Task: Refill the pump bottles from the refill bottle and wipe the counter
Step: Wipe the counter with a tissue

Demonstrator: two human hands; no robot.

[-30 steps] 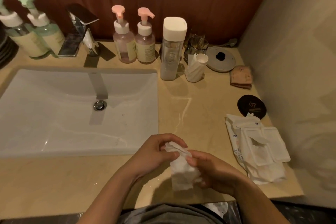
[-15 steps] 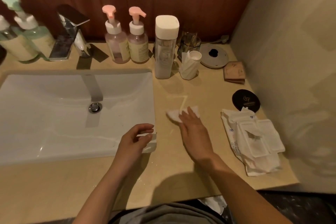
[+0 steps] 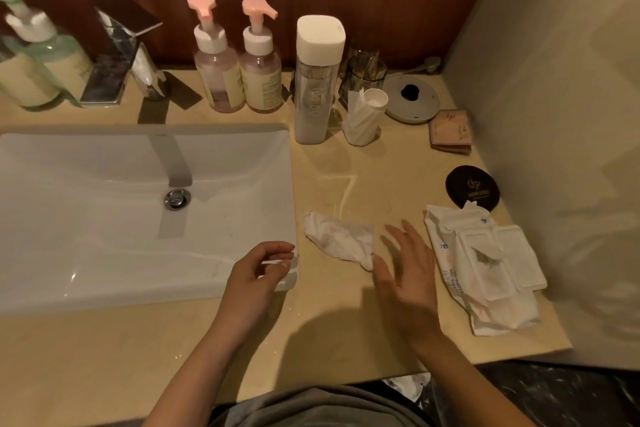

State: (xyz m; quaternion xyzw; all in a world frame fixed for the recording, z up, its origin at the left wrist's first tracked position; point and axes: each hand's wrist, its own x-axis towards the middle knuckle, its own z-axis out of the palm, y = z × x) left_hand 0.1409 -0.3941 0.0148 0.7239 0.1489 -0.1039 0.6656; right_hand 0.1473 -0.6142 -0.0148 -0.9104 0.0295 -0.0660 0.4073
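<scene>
Your right hand [image 3: 405, 274], grip spread, hovers just beside the crumpled wipe [image 3: 341, 241] on the tabletop [image 3: 398, 163]; your left hand [image 3: 252, 277], grip loosely curled and holding nothing, sits at the sink [image 3: 104, 236] corner.

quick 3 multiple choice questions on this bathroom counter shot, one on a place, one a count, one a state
1. Where does the crumpled wipe lie?
A. draped over the tap
B. on the black disc
C. on the counter, between the sink and the wipes pack

2. How many pink-pump bottles stand by the back wall?
A. two
B. one
C. four

3. How is the right hand?
A. gripping the wipe
B. open, fingers straight, beside the wipe
C. curled round the tall white-capped bottle

Answers:
1 C: the wipe rests on bare counter just right of the sink rim.
2 A: two pink pump heads stand side by side.
3 B: its fingers are spread and hold nothing.
</scene>
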